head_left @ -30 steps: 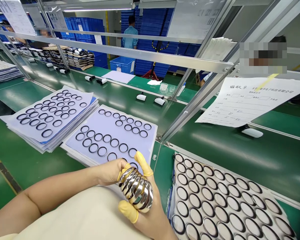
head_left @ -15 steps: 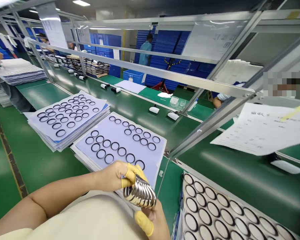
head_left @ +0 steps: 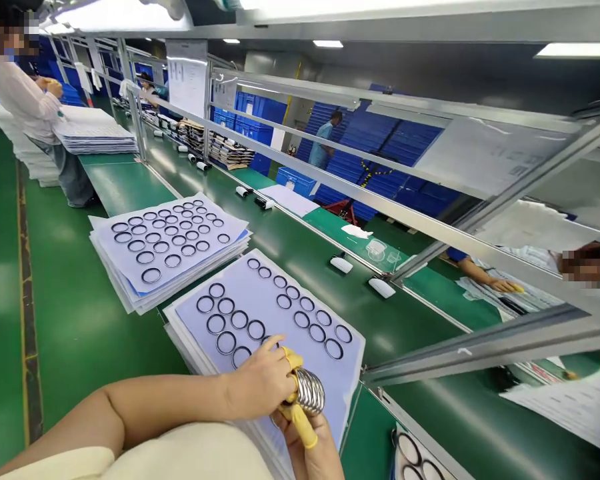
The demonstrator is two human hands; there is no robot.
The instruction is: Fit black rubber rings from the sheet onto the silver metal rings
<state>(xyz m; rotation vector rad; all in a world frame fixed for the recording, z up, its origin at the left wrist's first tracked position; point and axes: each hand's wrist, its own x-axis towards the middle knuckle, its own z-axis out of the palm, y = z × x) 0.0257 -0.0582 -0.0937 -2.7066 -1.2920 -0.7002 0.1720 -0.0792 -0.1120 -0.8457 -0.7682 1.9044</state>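
Left hand comes in from the left, fingers curled over the near edge of the sheet, yellow finger cot pressed against the top of the stack of polished metal rings. Right hand is below, at the bottom edge of the view, with a yellow-cotted thumb along the stack's underside. The two hands pinch the stack between them, rings side by side, held just above the near corner of the sheet pile.

That pile, lilac sheets with black rings, sits at the near edge of the green bench, directly under the hands. A second pile of the same sheets is just left of it, slightly overlapping at the corner, rings in rows. A tray of black-rimmed silver discs is cut off by the bottom edge, right of the hands.

Farther along the bench: white pods by the rail. Co-worker stands at the far left by a tall sheet pile. Another co-worker's hand rests on papers, far right. Blue crates are stacked in the background.
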